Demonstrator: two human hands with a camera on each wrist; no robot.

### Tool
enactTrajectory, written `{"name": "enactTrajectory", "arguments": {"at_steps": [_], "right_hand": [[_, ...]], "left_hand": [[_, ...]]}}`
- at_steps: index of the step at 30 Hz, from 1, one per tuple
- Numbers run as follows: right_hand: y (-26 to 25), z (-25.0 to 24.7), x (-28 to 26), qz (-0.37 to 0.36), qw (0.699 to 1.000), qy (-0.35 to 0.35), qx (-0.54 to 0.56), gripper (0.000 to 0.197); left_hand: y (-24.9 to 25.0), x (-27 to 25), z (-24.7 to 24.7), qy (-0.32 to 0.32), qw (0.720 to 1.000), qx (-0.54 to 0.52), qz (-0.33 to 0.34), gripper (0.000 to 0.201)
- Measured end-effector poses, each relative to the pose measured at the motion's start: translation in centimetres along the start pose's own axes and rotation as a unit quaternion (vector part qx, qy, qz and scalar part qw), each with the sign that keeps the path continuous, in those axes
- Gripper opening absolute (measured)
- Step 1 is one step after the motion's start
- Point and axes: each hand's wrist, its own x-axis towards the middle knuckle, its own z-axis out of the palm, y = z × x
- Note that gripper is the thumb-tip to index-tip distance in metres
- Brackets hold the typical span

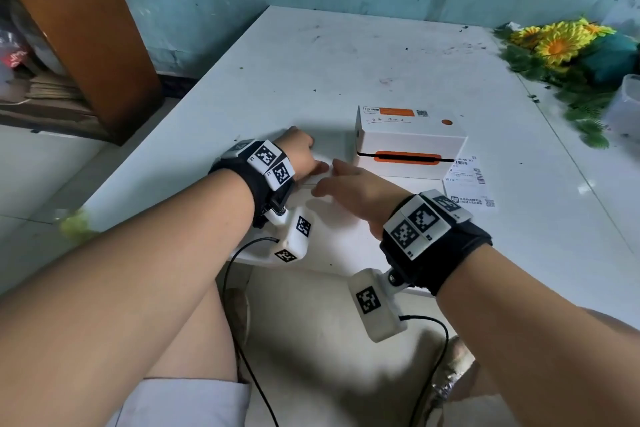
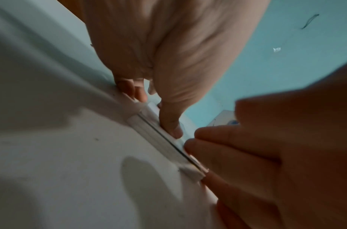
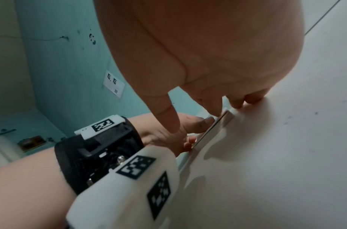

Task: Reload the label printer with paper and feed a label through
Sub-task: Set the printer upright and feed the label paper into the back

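While seen from the head: left hand point(image 1: 299, 154) and right hand point(image 1: 353, 192) meeting over a flat stack of label paper point(image 1: 320, 180) on the white bench point(image 1: 346, 55), just left of the closed label printer point(image 1: 410, 142). From the left wrist: thumb and fingers point(image 2: 138, 91) clamped on the stack's edge. From the right wrist: fingertips point(image 3: 214, 108) pinching the same edge.

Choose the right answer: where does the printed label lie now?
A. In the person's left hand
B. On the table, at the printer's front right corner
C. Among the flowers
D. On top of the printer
B: the head view shows the label flat on the table beside the printer, at its front right corner, clear of both hands.
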Motion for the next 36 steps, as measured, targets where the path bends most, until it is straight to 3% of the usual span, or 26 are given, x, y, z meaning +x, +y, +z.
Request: {"name": "enactTrajectory", "arguments": {"at_steps": [6, 9, 14, 16, 18, 21, 26, 31, 36], "right_hand": [[0.4, 0.3, 0.2, -0.011, 0.999, -0.012, 0.031, 0.017], [0.5, 0.1, 0.2, -0.015, 0.999, -0.012, 0.044, 0.017], [0.3, 0.9, 0.3, -0.036, 0.999, -0.009, 0.033, 0.046], [0.4, 0.9, 0.6, -0.031, 0.999, -0.011, 0.034, 0.05], [0.4, 0.8, 0.6, -0.03, 0.999, -0.013, 0.034, 0.048], [0.6, 0.5, 0.5, -0.03, 0.998, -0.014, 0.046, 0.042], [0.7, 0.6, 0.5, -0.031, 0.998, -0.016, 0.047, 0.041], [0.6, 0.8, 0.4, -0.036, 0.999, -0.016, 0.011, 0.042], [0.4, -0.3, 0.1, -0.027, 0.999, -0.011, 0.032, 0.029]], "left_hand": [[0.4, 0.0, 0.2, 0.011, 0.998, 0.058, -0.01, 0.052], [0.9, -0.4, 0.3, 0.023, 0.998, 0.061, 0.022, 0.048], [1.1, -0.5, 0.4, 0.07, 0.997, 0.019, -0.003, 0.015], [1.2, -0.4, 0.7, 0.068, 0.998, 0.005, -0.001, 0.023], [1.3, -0.3, 0.7, 0.056, 0.998, 0.007, 0.0, 0.018], [0.9, 0.0, 0.7, 0.031, 0.998, 0.044, -0.015, 0.055], [0.9, 0.0, 0.6, 0.018, 0.996, 0.081, -0.015, 0.042], [1.5, -0.9, 0.4, 0.087, 0.995, 0.033, 0.032, 0.052], [1.2, -1.2, 0.4, 0.096, 0.995, -0.02, 0.03, 0.035]]}}
